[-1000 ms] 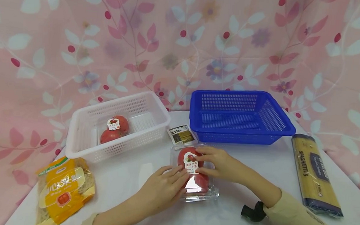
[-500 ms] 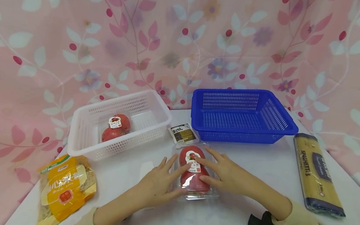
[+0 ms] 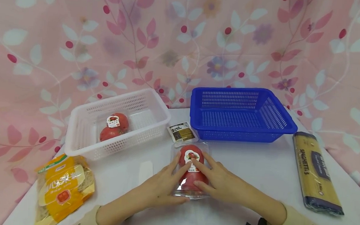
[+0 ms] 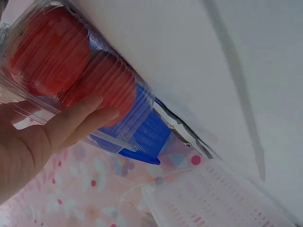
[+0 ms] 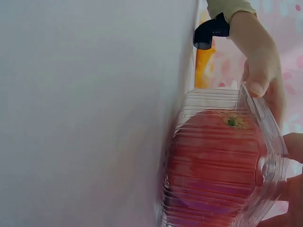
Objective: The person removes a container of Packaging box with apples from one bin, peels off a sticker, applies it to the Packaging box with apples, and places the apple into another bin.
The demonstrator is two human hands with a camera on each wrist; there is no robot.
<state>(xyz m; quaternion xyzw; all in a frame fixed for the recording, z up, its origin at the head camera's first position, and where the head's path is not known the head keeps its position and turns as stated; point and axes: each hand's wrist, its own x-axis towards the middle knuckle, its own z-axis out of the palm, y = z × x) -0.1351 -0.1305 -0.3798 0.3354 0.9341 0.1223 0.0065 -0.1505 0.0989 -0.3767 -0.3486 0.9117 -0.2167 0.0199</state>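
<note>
In the head view, a clear plastic clamshell box of tomatoes (image 3: pixel 191 185) with a white label on its lid lies on the white table. My left hand (image 3: pixel 161 186) reaches along its left side, fingers extended onto the lid and thumb near the front edge. From the right, my right hand (image 3: pixel 222 179) lays spread fingers on the lid. The left wrist view shows two red tomatoes (image 4: pixel 49 52) side by side behind the ribbed plastic, with fingers (image 4: pixel 78 118) against the box. A green stem spot shows on one tomato (image 5: pixel 218 151) in the right wrist view.
Behind stand a white basket (image 3: pixel 86 150) holding another tomato box (image 3: pixel 113 127), and a blue basket (image 3: pixel 233 135). A small flat packet (image 3: pixel 182 132) lies between them. A yellow bag (image 3: pixel 64 188) lies left, a spaghetti pack (image 3: pixel 317 174) right.
My left hand has drawn back from over the tomatoes to the box's left side, its fingers spreading. My right hand has come slightly lower on the lid. The box sits straighter.
</note>
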